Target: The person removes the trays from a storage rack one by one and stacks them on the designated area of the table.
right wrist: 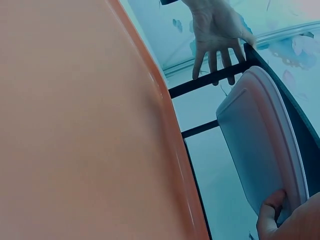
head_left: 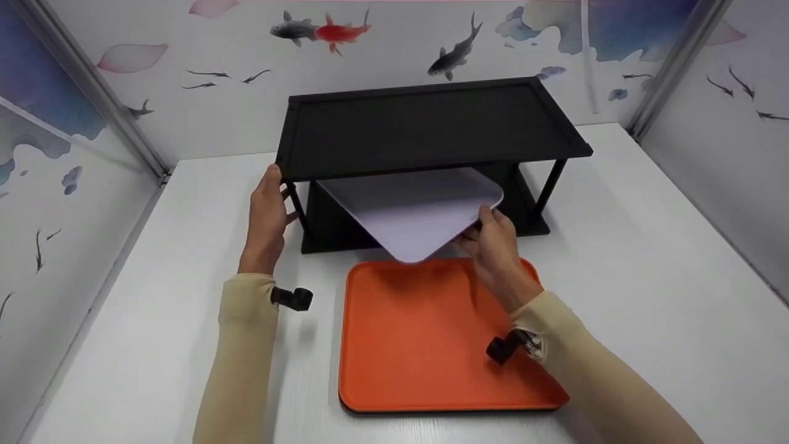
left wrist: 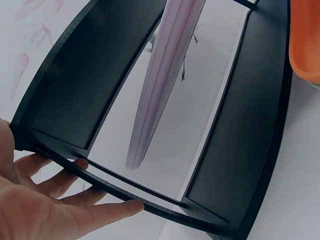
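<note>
A pale lavender tray (head_left: pixel 419 213) is held tilted in the gap between the two levels of a black two-tier rack (head_left: pixel 425 126), its front corner sticking out. My right hand (head_left: pixel 493 250) grips the tray's right front edge, thumb on top and fingers underneath. In the right wrist view, fingers show curled against the underside of the tray (right wrist: pixel 265 145). My left hand (head_left: pixel 268 213) rests at the rack's left front corner, thumb at the top board. Its fingers lie spread and mostly straight against the post, as the left wrist view shows of this hand (left wrist: pixel 60 200).
An orange tray (head_left: pixel 425 339) lies on the white table (head_left: pixel 635 296) in front of the rack, with a dark rim showing beneath it. My right forearm passes over its right side. Patterned wall panels (head_left: pixel 382 61) with painted fish enclose the table's back and sides.
</note>
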Action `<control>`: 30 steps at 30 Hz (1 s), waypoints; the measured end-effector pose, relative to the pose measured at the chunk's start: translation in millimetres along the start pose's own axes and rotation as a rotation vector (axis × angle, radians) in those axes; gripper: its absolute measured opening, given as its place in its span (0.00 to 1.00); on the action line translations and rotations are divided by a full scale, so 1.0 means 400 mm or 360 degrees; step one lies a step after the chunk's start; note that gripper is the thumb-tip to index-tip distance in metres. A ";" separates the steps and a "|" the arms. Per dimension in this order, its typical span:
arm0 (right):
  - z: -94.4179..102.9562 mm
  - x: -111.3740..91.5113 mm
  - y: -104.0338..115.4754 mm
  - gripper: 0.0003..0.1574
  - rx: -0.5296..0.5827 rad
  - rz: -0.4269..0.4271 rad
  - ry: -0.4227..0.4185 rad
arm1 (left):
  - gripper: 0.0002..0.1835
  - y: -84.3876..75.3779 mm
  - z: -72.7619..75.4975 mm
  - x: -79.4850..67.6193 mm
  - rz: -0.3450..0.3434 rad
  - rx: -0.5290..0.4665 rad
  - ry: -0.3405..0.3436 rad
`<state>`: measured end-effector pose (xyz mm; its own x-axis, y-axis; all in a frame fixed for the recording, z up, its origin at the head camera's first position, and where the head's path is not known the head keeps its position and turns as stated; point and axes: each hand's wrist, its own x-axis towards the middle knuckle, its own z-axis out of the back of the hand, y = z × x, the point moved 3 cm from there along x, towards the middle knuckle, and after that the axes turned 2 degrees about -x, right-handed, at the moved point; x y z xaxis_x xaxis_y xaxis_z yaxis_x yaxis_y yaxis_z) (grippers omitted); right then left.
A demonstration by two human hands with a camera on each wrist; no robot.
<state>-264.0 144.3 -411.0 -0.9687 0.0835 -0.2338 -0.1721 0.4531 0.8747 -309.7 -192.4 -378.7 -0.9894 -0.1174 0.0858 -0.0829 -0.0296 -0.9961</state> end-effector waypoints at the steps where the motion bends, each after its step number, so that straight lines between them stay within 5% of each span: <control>1: 0.003 -0.002 0.002 0.28 -0.0007 0.0006 -0.0007 | 0.37 0.000 0.000 0.000 0.0002 0.0003 0.0001; 6: 0.025 -0.012 0.009 0.23 -0.0040 0.0049 -0.0013 | 0.36 0.002 0.000 0.000 0.0020 -0.0002 0.0007; 22: 0.081 -0.044 0.045 0.30 -0.0125 0.0081 0.0008 | 0.37 -0.006 -0.001 -0.003 0.0026 -0.0028 0.0003; 30: 0.114 -0.056 0.054 0.19 -0.0144 0.0092 -0.0045 | 0.36 -0.004 -0.001 0.000 0.0030 -0.0037 -0.0007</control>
<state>-237.8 192.7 -406.3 -0.9723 0.1327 -0.1926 -0.1328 0.3647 0.9216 -309.5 -192.1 -377.2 -0.9902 -0.1222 0.0672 -0.0671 -0.0045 -0.9977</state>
